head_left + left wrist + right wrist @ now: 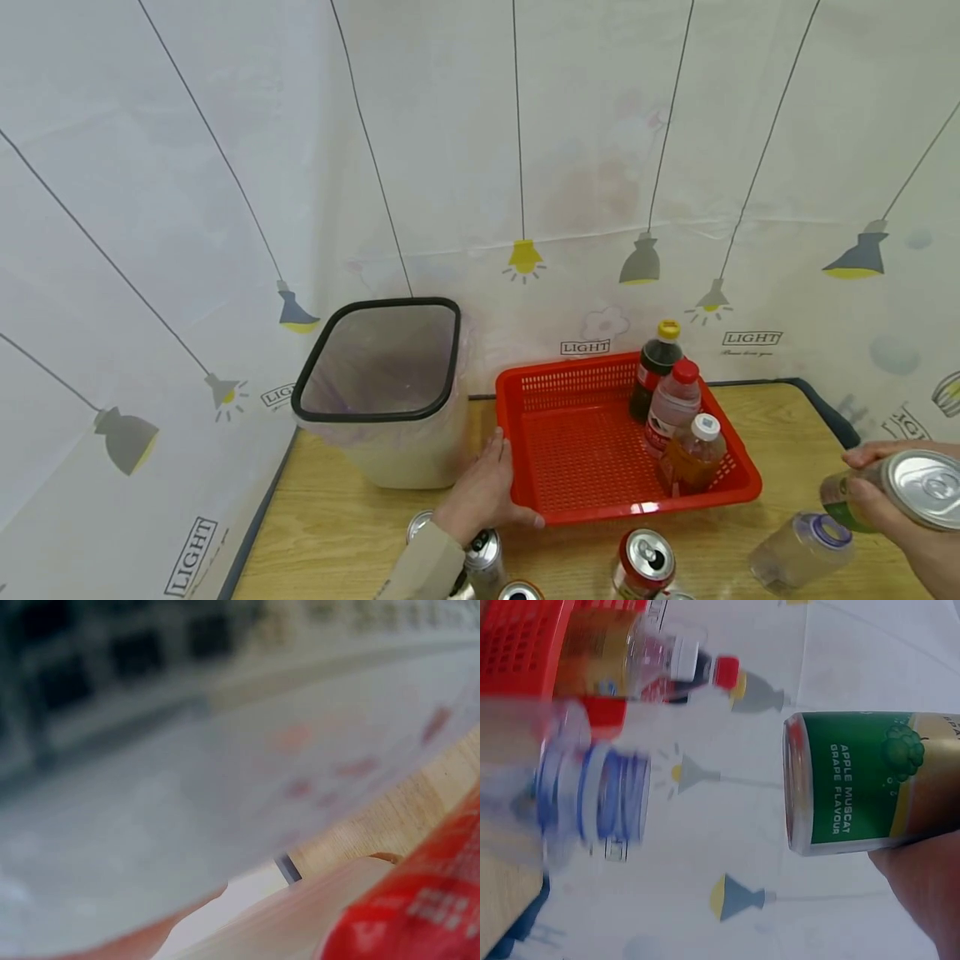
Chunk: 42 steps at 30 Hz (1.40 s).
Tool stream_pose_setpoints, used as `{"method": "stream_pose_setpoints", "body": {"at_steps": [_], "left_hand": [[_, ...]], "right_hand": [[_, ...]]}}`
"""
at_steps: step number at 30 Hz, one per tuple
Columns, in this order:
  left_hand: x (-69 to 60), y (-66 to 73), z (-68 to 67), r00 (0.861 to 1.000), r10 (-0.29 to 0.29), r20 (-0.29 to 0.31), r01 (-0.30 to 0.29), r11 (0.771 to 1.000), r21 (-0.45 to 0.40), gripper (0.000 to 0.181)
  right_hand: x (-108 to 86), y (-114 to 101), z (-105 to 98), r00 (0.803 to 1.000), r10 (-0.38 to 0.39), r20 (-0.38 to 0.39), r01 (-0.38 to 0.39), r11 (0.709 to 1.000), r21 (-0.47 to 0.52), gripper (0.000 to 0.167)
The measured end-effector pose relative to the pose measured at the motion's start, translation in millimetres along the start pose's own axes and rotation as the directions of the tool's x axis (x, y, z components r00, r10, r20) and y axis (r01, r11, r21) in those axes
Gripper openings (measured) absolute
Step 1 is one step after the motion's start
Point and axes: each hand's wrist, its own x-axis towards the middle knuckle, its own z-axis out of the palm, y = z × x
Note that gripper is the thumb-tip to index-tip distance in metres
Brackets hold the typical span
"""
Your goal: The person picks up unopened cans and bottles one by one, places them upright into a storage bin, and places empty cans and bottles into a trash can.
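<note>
The right hand [917, 533] is curling round a green drink can [859, 784], holding it above the desk [330, 508] near a clear bottle [797, 552]. The left hand [482, 490], fairly open with its thumb spread, is touching the left side of a red basket [577, 450]. Three bottles [671, 412] are sitting along the basket's right side.
</note>
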Motion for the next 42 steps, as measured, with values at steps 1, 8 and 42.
{"method": "stream_pose_setpoints", "body": {"at_steps": [1,8,42], "left_hand": [[0.2,0.0,-0.1,1.0,0.0,0.001,0.0,1.0,-0.002,0.131],[1.8,0.4,-0.1,1.0,-0.017,0.014,0.017,1.0,-0.003,0.131],[-2.3,3.1,-3.3,1.0,-0.002,-0.002,0.002,0.999,0.039,0.129]], "right_hand": [[-0.4,-4,4,0.999,0.01,0.031,-0.01,1.0,0.006,0.039],[-7.2,-18,41,0.974,0.178,0.138,-0.174,0.984,-0.038,0.054],[72.3,-24,157,0.823,0.258,0.505,-0.253,0.964,-0.08,0.063]]}}
